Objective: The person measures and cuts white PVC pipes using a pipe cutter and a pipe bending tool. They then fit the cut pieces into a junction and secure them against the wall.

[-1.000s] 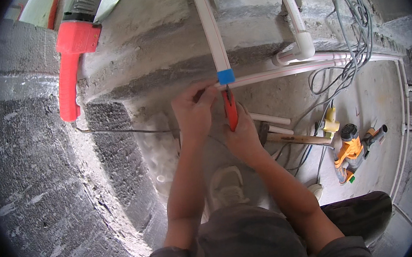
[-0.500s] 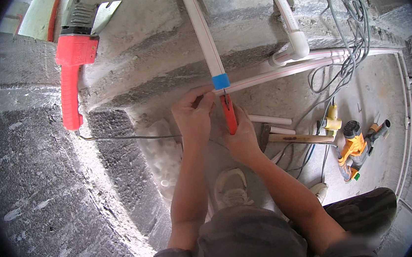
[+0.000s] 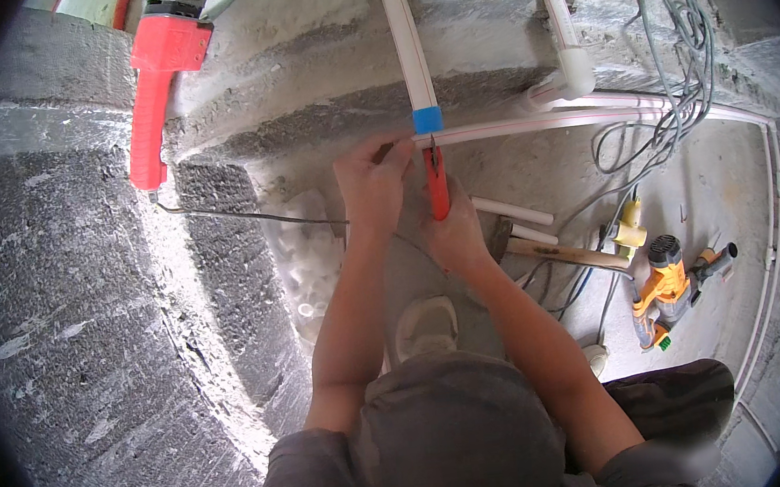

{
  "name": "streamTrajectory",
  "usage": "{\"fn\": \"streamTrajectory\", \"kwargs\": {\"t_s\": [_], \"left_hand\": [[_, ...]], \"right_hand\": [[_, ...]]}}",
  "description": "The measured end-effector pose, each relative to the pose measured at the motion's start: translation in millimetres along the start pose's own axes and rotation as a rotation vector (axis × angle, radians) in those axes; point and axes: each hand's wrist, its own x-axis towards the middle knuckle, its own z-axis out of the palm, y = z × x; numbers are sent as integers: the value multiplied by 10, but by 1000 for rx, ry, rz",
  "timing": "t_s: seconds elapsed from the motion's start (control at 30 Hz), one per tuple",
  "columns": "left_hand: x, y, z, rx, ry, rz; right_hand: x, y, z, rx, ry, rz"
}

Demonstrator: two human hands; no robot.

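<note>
Both hands are working a red tool against a white pipe in the upper middle of the frame.
The left hand [image 3: 372, 184] is pinching the left end of the pipe [image 3: 520, 126], which is running toward the right of the frame; the right hand [image 3: 457, 237] is grasping the red tool [image 3: 438, 187], its dark tip meeting the pipe just below a blue band [image 3: 427, 121]. That band is wrapping the lower end of an upright pipe [image 3: 404, 40]. A red power tool [image 3: 151, 107] is resting at upper left, grey cable [image 3: 692, 45] is hanging at upper right, and a hammer [image 3: 571, 252] and an orange tool [image 3: 666, 283] are lying right of centre.
</note>
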Motion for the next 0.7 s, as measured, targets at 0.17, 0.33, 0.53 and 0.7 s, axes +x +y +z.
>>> {"fn": "streamTrajectory", "kwargs": {"t_s": [0.17,0.33,0.53,0.7], "left_hand": [[33,-67,-10,-46,1,-24],[-26,-22,2,-118,-13,-45],[59,-39,-80,9,-41,28],[122,-58,-52,-33,-71,35]], "right_hand": [[27,106,32,-8,24,-12],[11,117,51,7,41,-43],[65,40,121,-24,87,2],[237,128,211,-5,180,37]]}}
